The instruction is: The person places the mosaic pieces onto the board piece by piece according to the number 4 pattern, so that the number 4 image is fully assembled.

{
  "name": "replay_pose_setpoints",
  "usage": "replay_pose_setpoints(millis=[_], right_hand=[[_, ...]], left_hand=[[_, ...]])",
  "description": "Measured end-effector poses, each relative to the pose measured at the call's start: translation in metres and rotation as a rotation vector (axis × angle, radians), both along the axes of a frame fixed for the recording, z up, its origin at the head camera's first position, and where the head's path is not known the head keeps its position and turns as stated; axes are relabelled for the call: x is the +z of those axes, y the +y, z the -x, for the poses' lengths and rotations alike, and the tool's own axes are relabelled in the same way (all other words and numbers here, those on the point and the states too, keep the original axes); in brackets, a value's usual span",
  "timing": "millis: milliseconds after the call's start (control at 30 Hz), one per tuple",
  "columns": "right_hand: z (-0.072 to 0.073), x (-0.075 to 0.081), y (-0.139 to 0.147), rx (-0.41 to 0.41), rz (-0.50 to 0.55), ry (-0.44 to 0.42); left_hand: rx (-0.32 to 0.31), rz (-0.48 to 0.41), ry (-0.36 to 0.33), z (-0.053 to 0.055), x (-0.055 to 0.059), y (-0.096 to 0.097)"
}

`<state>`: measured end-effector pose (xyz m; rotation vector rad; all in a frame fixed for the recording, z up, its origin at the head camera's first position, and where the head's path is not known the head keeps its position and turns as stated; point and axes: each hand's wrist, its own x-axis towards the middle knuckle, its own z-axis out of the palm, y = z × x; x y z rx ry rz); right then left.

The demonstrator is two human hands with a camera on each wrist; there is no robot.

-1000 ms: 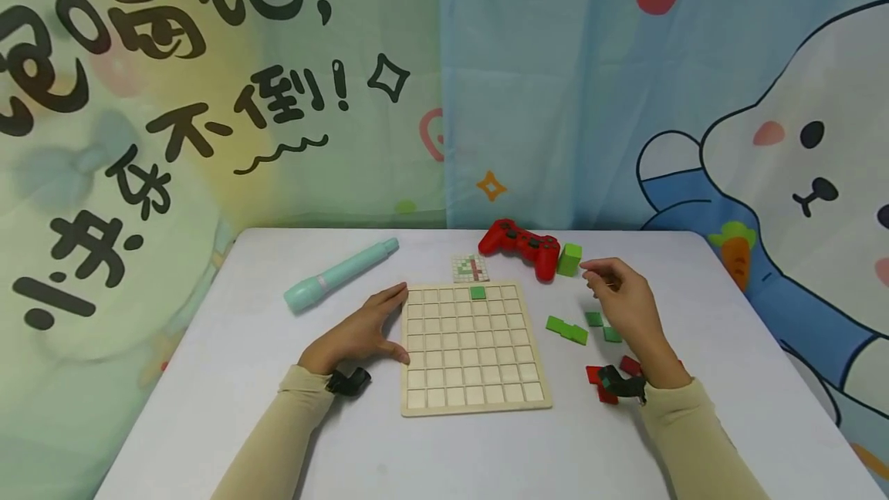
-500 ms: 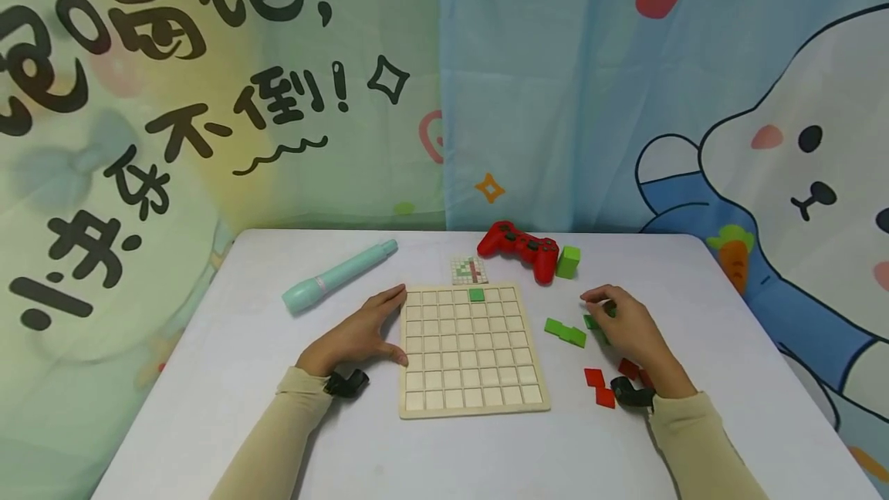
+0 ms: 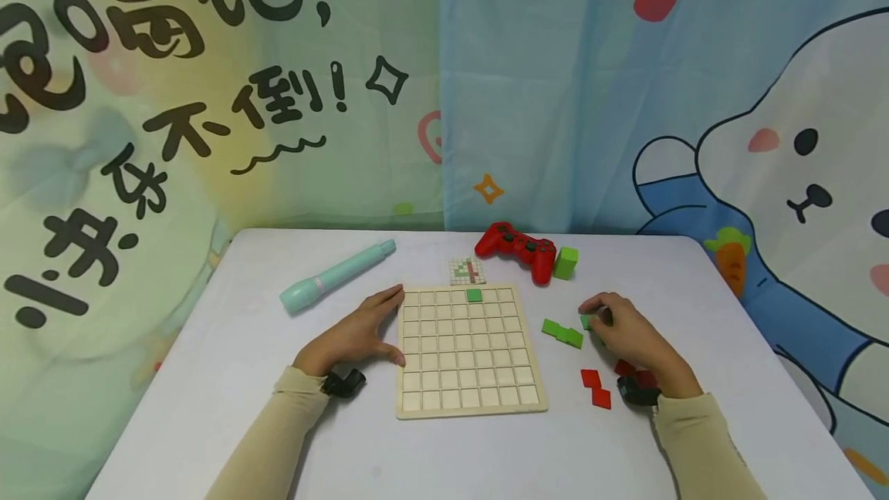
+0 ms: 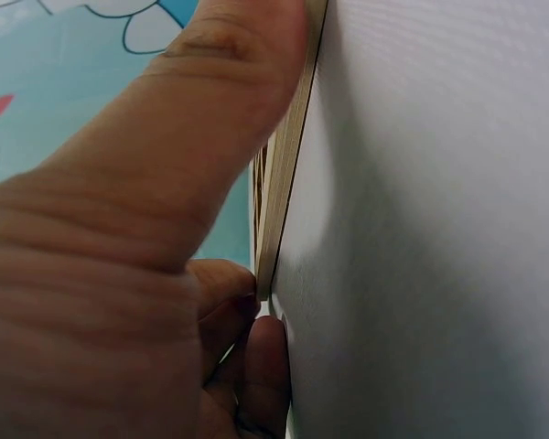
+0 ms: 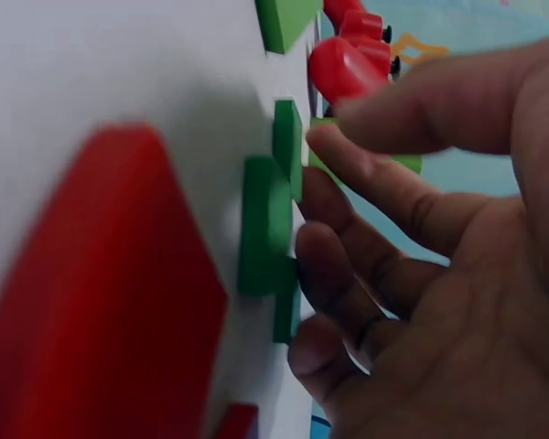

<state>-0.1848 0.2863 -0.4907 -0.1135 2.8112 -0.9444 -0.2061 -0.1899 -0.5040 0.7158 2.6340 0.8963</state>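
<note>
Surrounding objects and backdrop.
We see a teal cylinder (image 3: 338,276) lying aslant at left on the white table (image 3: 458,461), a red game controller (image 3: 517,248) near its far edge and, behind, a curtain (image 3: 521,83) bearing a cartoon animal (image 3: 753,103).

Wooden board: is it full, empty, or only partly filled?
The wooden board is only partly filled: one green tile sits in its far row, and the rest of it shows bare wood.

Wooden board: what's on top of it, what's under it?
One green tile sits in the far row of the wooden board. The left hand touches its left edge. Underneath is covered, so whatever lies there can't be seen.
</note>
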Motion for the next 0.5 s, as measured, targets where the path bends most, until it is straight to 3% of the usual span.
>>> replay_pose_setpoints(millis=[167, 500], right_hand=[[-0.0027, 0.0036, -0.0001, 0.030, -0.015, -0.041], [-0.0017, 0.0006, 0.0012, 0.039, -0.076, 0.022]], left_hand=[[0.002, 0.004, -0.007, -0.0009, -0.0002, -0.0016], [-0.003, -0.011, -0.009, 0.0008, -0.0025, -0.0009]])
